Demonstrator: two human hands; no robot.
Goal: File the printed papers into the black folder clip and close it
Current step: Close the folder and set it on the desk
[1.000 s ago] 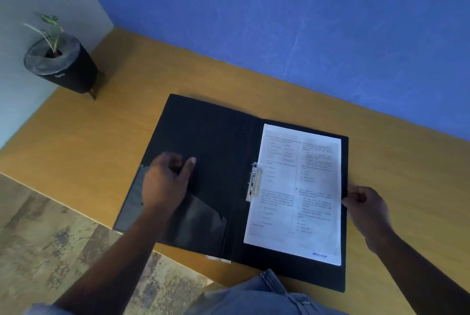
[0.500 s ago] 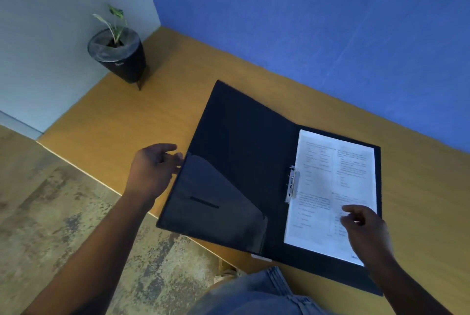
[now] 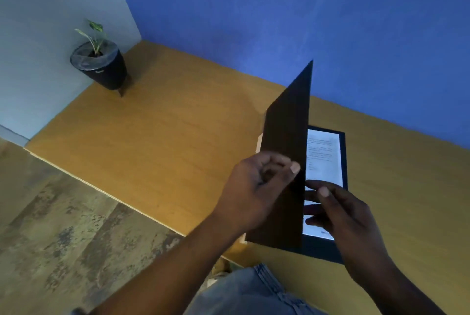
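Folder cover (image 3: 284,162), black and raised nearly upright, is pinched at its free edge by the left hand (image 3: 256,187), while the back half lies on the wooden table (image 3: 157,152) at about four o'clock from the potted plant (image 3: 99,65). Printed papers (image 3: 323,159) lie inside, with the right hand (image 3: 338,210) resting open-fingered on them. If those fingers linger, the cover could trap them or crease a lifted sheet; the clip is hidden, so I cannot tell whether it holds the sheets.
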